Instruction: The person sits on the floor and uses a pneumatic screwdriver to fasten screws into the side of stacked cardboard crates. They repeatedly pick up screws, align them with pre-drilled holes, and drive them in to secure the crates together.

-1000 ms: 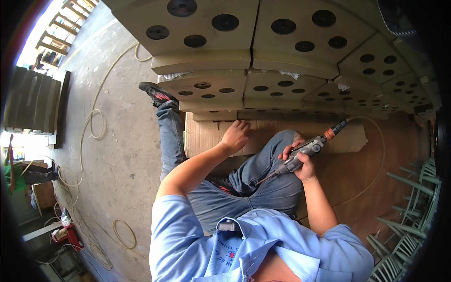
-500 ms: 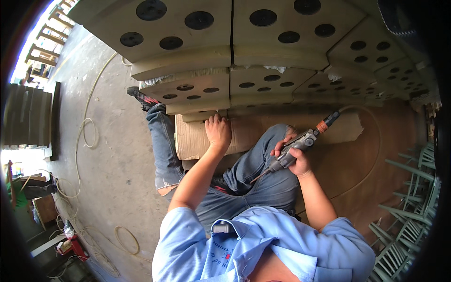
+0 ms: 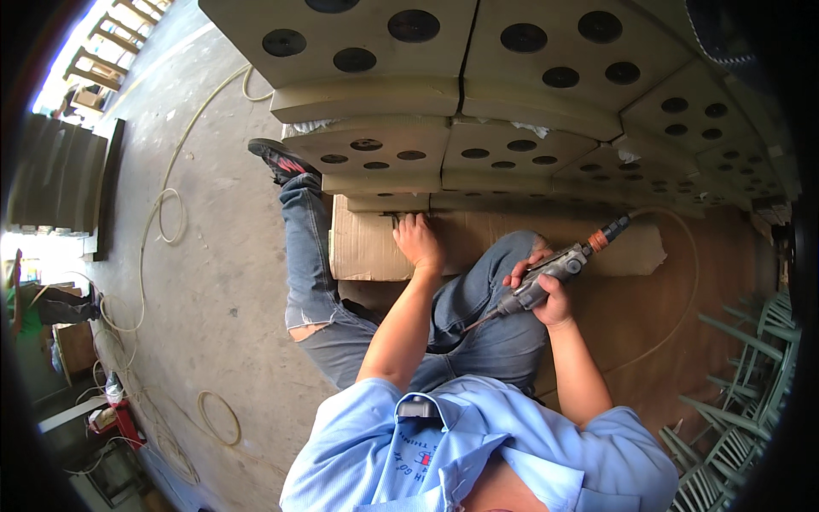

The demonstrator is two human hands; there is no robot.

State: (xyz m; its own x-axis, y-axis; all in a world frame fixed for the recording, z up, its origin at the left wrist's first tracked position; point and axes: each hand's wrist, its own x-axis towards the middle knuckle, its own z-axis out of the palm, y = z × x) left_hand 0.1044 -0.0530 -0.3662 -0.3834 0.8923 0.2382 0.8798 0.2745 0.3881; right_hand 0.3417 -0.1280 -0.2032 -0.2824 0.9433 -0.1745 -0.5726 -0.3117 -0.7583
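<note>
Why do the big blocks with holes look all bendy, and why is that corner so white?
In the head view, the fisheye lens curves the straight edges of the blocks and darkens the picture's rim; daylight from outside washes out the top-left corner white; the right hand with the grinder and the left hand look sharp, not blurred.

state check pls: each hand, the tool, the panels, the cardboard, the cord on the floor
left hand: open, fingers on the bottom panel's edge, empty
right hand: closed in a grip around the rotary tool
rotary tool: held tilted, tip down toward the lap; running or not, can't tell
holed panels: stacked in stepped layers
cardboard sheet: flat on the floor
cord: loose, looped on the floor
</note>
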